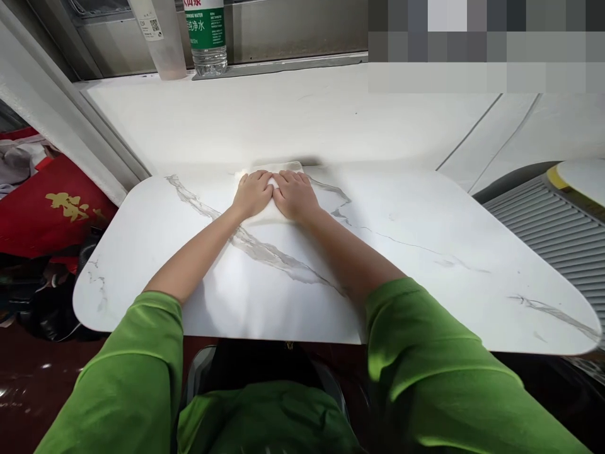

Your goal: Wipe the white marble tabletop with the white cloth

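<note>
Both my hands press side by side on a folded white cloth (268, 213) near the back edge of a white marbled table (265, 296). My left hand (254, 193) has its fingers bent together over the cloth's left part. Beside it, my right hand (295, 194) grips the right part, its fingers also close together. The thumbs meet in the middle. A corner of the cloth shows beyond the fingers, and its front part lies between my wrists. What is under the palms is hidden.
A clear green-labelled water bottle (206, 34) and a translucent plastic cup (161, 44) stand on the ledge behind the table. To the left hangs a red bag (51, 208) with gold lettering. A grey ribbed surface (543, 221) lies at the right, and a white wall backs the table.
</note>
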`<state>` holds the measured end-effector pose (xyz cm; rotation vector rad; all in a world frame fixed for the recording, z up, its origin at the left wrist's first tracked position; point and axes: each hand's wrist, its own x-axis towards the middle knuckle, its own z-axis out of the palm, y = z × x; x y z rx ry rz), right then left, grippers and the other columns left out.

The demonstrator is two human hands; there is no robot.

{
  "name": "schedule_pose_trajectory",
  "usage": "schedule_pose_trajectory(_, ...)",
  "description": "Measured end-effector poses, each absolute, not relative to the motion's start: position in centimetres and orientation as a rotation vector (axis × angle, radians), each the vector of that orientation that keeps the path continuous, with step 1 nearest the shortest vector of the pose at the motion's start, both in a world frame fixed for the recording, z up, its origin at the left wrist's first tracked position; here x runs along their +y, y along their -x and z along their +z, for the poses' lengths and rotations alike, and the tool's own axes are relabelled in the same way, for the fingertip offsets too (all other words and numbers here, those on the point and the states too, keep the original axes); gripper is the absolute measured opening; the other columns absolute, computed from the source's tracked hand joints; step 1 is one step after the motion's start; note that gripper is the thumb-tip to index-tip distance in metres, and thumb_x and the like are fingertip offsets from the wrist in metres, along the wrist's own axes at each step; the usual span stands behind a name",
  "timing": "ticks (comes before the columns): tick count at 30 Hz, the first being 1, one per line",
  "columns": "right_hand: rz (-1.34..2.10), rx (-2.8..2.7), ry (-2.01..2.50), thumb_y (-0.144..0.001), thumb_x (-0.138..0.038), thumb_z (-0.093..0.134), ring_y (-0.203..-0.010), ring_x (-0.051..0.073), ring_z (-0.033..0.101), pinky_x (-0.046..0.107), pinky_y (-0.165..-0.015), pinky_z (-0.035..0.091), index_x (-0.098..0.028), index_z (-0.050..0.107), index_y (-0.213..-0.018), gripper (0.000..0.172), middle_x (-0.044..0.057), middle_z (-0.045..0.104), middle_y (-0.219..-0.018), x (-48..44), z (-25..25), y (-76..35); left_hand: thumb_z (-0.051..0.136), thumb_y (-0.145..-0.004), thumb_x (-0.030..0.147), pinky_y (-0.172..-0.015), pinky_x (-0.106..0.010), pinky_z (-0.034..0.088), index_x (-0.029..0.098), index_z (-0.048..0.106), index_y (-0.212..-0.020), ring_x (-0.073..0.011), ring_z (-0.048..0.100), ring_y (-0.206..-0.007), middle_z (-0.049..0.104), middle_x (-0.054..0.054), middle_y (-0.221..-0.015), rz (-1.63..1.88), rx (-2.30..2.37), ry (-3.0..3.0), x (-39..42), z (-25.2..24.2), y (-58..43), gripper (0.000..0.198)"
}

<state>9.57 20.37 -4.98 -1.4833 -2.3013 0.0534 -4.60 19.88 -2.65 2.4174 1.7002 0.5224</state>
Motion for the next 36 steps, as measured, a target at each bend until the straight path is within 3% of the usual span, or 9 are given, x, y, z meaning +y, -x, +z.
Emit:
schedule_pose_trajectory(12,0.008,-2.262,1.497,-0.098,-0.021,0.03,-0.131,0.032,0.049,0.049,-0.115,0.031,-0.01,0.058,-0.139,0.051,0.017,0.059,-0.14,23.9,-5.0,-9.1,0.038,-0.094,0.019,-0.119,-0.038,0.035,0.016,0.061,-0.133,-0.0246,0.054,-0.133,0.061,-0.01,-0.143,0.584,1.763,-2.383,23.4,-2.5,4.6,0.045)
schedule_pose_trajectory(19,0.058,-2.237,1.461,-0.097,-0.021,0.03,-0.138,0.032,0.045,0.052,-0.119,0.026,-0.009,0.055,-0.143,0.054,0.019,0.055,-0.147,23.2,-5.1,-9.3,0.035,-0.098,0.021,-0.123,-0.042,0.029,0.017,0.057,-0.139,-0.0237,0.048,-0.14,0.056,-0.009,-0.15,0.539,1.787,-2.394,22.9,-2.8,4.6,0.047)
schedule_pose_trajectory(36,-0.013,-2.317,1.508,-0.099,-0.022,0.029,-0.143,0.034,0.042,0.056,-0.119,0.026,-0.002,0.048,-0.147,0.056,0.023,0.049,-0.153,10.6,-5.0,-8.8,0.034,-0.102,0.024,-0.127,-0.046,0.022,0.019,0.05,-0.145,-0.0219,0.041,-0.147,0.049,-0.009,-0.156,0.403,1.753,-2.429,10.4,-2.1,5.4,0.046)
